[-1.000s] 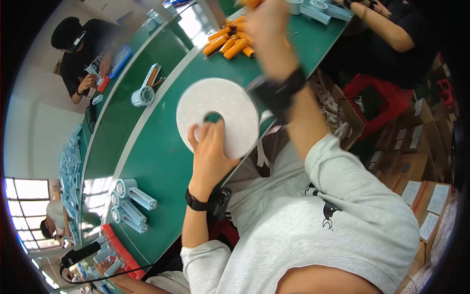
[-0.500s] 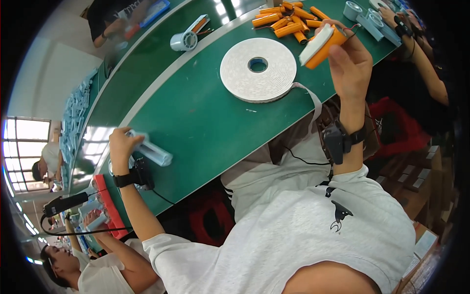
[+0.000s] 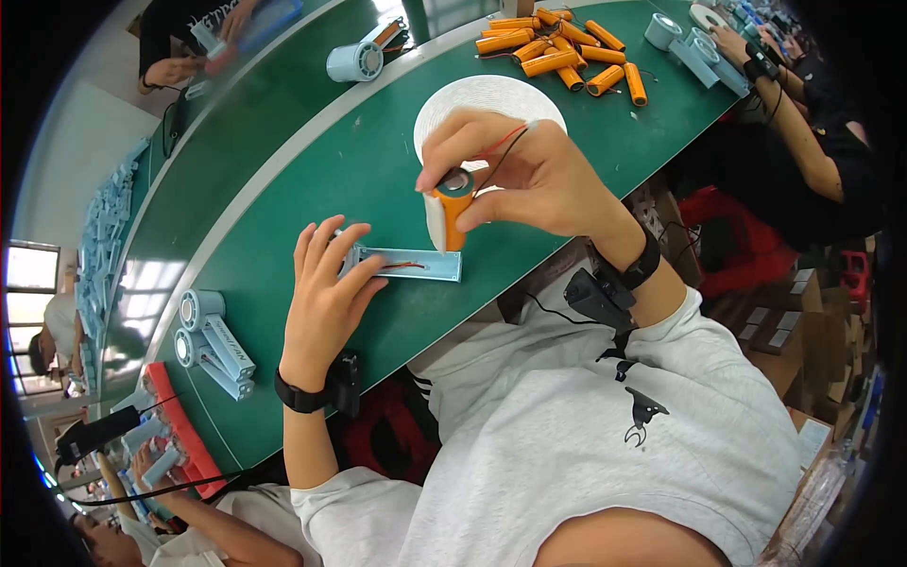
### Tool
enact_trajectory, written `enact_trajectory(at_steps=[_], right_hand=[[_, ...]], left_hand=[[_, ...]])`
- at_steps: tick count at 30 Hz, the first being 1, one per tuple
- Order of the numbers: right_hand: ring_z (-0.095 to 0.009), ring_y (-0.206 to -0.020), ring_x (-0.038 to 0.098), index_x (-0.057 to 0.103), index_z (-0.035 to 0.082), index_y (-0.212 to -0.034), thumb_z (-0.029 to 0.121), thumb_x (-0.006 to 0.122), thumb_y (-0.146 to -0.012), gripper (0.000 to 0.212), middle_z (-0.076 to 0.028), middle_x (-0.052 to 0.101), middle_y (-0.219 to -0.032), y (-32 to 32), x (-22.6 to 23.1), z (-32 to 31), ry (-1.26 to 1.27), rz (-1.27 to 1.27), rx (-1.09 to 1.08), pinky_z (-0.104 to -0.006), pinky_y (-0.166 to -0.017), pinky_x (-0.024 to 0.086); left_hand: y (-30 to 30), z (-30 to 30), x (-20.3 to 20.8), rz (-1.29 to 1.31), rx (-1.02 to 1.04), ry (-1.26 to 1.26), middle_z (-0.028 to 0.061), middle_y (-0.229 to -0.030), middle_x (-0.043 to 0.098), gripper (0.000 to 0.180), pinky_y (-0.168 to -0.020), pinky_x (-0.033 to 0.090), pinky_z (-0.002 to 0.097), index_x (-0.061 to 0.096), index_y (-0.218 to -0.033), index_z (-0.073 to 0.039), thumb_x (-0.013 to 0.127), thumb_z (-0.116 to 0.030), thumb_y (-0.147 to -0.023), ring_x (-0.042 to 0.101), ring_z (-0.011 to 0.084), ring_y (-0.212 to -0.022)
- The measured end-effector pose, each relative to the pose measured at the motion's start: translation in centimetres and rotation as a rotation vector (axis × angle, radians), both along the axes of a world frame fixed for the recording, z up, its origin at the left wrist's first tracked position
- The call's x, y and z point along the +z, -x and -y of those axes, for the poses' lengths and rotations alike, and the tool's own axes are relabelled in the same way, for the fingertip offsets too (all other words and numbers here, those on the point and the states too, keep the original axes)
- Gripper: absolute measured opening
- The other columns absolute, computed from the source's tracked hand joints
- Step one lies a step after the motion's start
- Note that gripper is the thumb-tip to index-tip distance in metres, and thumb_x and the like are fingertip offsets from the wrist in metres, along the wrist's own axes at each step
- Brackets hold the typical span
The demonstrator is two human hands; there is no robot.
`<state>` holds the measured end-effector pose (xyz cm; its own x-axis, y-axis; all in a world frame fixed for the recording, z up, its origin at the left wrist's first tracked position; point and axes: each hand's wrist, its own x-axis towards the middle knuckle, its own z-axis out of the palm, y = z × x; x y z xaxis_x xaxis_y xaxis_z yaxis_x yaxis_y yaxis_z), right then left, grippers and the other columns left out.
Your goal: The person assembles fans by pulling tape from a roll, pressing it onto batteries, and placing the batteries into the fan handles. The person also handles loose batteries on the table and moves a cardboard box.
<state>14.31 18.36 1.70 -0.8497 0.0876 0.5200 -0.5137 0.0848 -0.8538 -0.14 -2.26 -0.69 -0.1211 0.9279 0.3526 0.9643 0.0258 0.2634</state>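
My right hand (image 3: pixel 534 175) is closed around an orange cylindrical battery (image 3: pixel 455 213), holding it tilted above the table. A white strip (image 3: pixel 436 225) sits along the battery's side, and red and black wires run from it past my fingers. Just left of and below it lies a light blue handheld-fan casing (image 3: pixel 435 267), its long trough facing up with thin wires inside. My left hand (image 3: pixel 326 293) grips the casing's left end, thumb on the near side and the other fingers spread over the far side. That end is mostly hidden by the hand.
Behind my right hand lies a big white tape roll (image 3: pixel 444 104), partly covered. Several orange batteries (image 3: pixel 550 62) are heaped at the far side. Fan casings stand at the left (image 3: pixel 227 345), far edge (image 3: pixel 355 62) and far right (image 3: pixel 694 57). Co-workers sit on both sides.
My right hand has brought the battery left and nearer, over the casing. My left hand has moved right with the casing, which now lies trough up in front of me.
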Motion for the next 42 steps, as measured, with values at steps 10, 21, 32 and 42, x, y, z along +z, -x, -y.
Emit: enact_trajectory(at_steps=[10,21,32,42], right_hand=[[-0.015,-0.082,0.056,0.06,0.002,-0.095,-0.006,0.065,-0.068,0.028,-0.006,0.055,-0.089,-0.1,-1.3,3.4,-0.362,0.086,-0.142,-0.0249,-0.067,0.049],[-0.027,-0.077,0.058,0.055,0.001,-0.096,-0.004,0.055,-0.075,0.021,-0.01,0.052,-0.087,4.0,-0.2,4.1,-1.015,0.258,0.052,-0.031,-0.063,0.047],[-0.019,-0.078,0.058,0.05,0.003,-0.109,0.002,0.055,-0.079,0.031,-0.011,0.054,-0.089,3.9,-3.7,4.4,-0.16,0.575,-0.033,-0.0318,-0.069,0.047],[-0.02,-0.071,0.061,0.062,0.001,-0.092,0.002,0.053,-0.077,0.018,-0.01,0.061,-0.081,-3.9,-2.1,-10.9,-0.552,0.348,-1.005,-0.0316,-0.063,0.049]], left_hand=[[-0.7,0.0,-0.5,0.014,0.052,-0.035,0.0057,-0.104,0.055,0.014,-0.097,0.029,0.0456,0.052,-0.08,-0.003,0.064,-0.006,-0.073,0.047,0.0277,-0.106],[-0.8,-0.3,-1.1,0.626,0.233,-0.306,0.0117,-0.102,0.057,0.009,-0.066,0.047,0.0288,0.048,-0.082,0.003,0.056,0.002,-0.079,0.054,0.0228,-0.082],[0.4,-0.3,1.8,0.246,0.221,0.091,0.0104,-0.102,0.055,0.052,-0.07,0.047,0.0311,0.051,-0.107,0.001,0.071,0.0,-0.059,0.056,0.0233,-0.078],[17.9,-4.3,5.4,-0.032,0.5,0.033,0.0133,-0.09,0.049,0.057,-0.076,0.043,0.0324,0.052,-0.106,-0.002,0.073,-0.008,-0.053,0.052,0.028,-0.08]])
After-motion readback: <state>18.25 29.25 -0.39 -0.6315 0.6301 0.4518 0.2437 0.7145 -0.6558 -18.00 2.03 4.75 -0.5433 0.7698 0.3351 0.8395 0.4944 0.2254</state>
